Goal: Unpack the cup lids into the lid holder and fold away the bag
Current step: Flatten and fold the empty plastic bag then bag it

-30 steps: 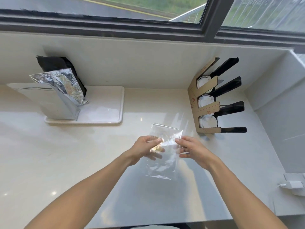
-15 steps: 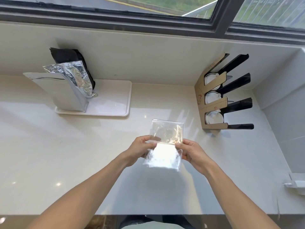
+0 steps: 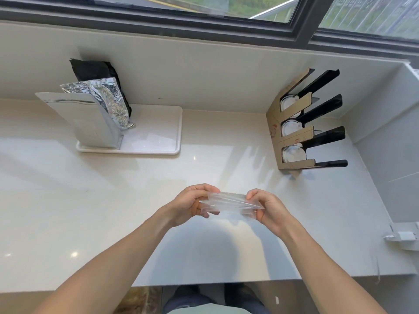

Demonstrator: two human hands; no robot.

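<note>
A clear plastic bag [image 3: 231, 203], folded into a narrow flat strip, hangs above the middle of the counter. My left hand [image 3: 190, 205] pinches its left end and my right hand [image 3: 268, 210] pinches its right end. The lid holder [image 3: 294, 141], cardboard-fronted with black dividers, stands at the back right against the wall. Clear cup lids [image 3: 293, 154] sit in its three slots, one stack per slot.
A white tray [image 3: 156, 141] at the back left carries a silver foil pouch [image 3: 90, 123] and a black bag [image 3: 95, 70] behind it. A raised white ledge [image 3: 385, 143] borders the counter on the right. The counter's front edge [image 3: 204, 283] runs just below my forearms.
The bag was a tall upright sheet between my hands; it is now folded down into a low horizontal strip, held slightly lower and closer to me.
</note>
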